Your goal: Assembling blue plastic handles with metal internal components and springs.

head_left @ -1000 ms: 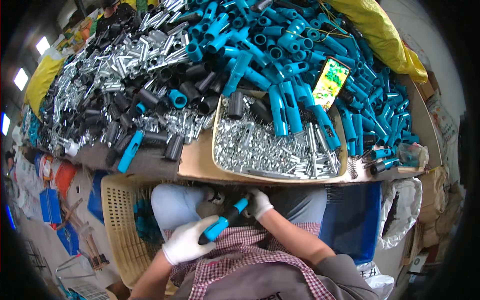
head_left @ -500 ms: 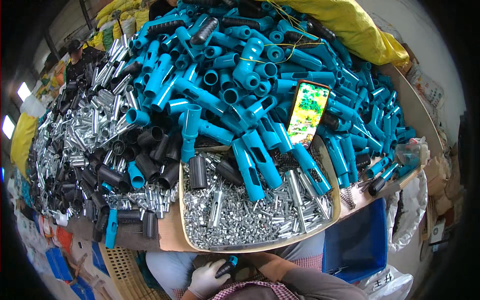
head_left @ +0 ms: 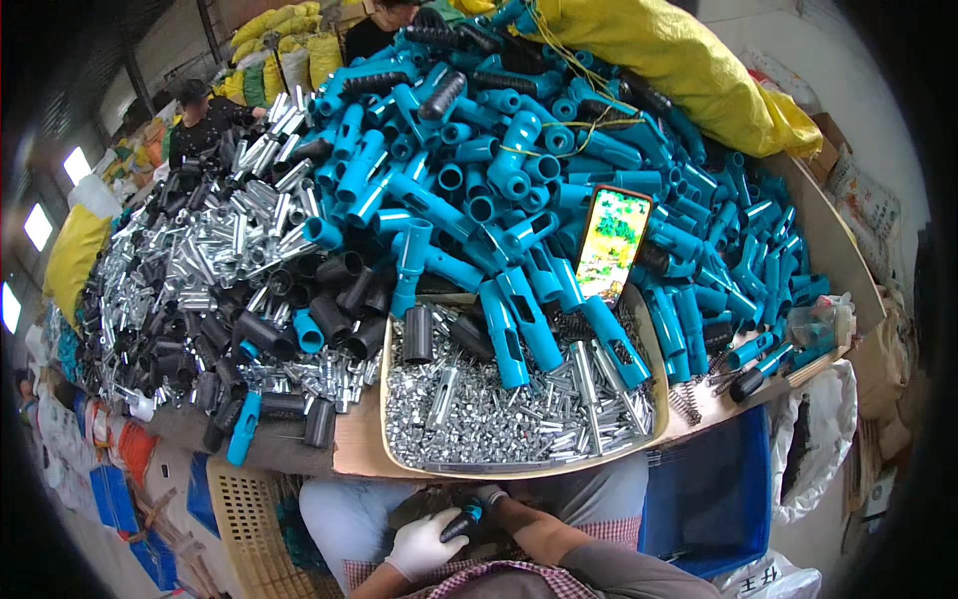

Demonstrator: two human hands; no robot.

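In my lap, below the table's front edge, my left hand (head_left: 425, 545) in a white glove is closed round a teal tubular handle with a black grip (head_left: 461, 523). The black part lies in the fingers, and the teal end points up and right. Just beyond it is my right hand (head_left: 490, 495), gloved and dim near the table edge; its fingers are hidden, so what it holds cannot be told. Above my hands sits a cream tray (head_left: 519, 470) of small metal pins (head_left: 479, 424), with several slotted teal tubes (head_left: 502, 334) leaning in it.
A lit phone (head_left: 611, 240) leans on a heap of teal handles (head_left: 479, 150). Silver tubes (head_left: 200, 250) and black sleeves (head_left: 264, 334) pile up at left. A blue bin (head_left: 704, 499) stands at lower right, a yellow crate (head_left: 244, 509) at lower left. Two people (head_left: 195, 125) are beyond.
The view has shifted, showing more of the background. My left hand still grips the handle, now slightly higher and more tilted. My right glove has come into sight beyond it.
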